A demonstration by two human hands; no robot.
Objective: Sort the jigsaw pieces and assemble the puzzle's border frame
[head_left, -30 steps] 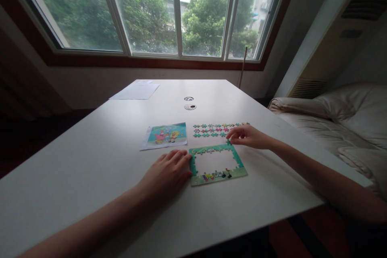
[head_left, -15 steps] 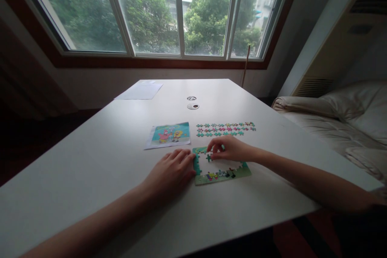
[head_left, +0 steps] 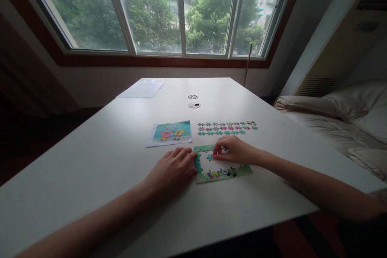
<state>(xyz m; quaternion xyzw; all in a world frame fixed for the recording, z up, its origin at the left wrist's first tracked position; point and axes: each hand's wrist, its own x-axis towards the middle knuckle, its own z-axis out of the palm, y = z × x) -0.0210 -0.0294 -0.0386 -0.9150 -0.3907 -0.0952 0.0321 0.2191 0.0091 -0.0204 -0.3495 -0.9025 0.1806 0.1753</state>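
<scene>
A jigsaw puzzle frame [head_left: 223,175] with a green border and small cartoon figures lies on the table, its middle mostly bare white. My left hand [head_left: 175,165] rests flat beside it, fingertips touching its left edge. Over the upper part of the frame, my right hand [head_left: 231,151] has thumb and index finger pinched on a small puzzle piece, with a bit of pink showing at the fingertips. Just left of those fingertips, a teal puzzle piece [head_left: 209,157] lies inside the frame. The fingers hide most of the pinched piece.
Loose puzzle pieces [head_left: 226,128] lie in three rows beyond the frame. To their left is a printed cartoon picture [head_left: 172,132]. White paper [head_left: 142,89] lies at the table's far left, and two round inserts [head_left: 194,105] sit in the tabletop [head_left: 90,161].
My right hand has shifted slightly right, away from the teal piece, and pink now shows at its fingertips. My left hand stays at the frame's edge. The view has shifted slightly.
</scene>
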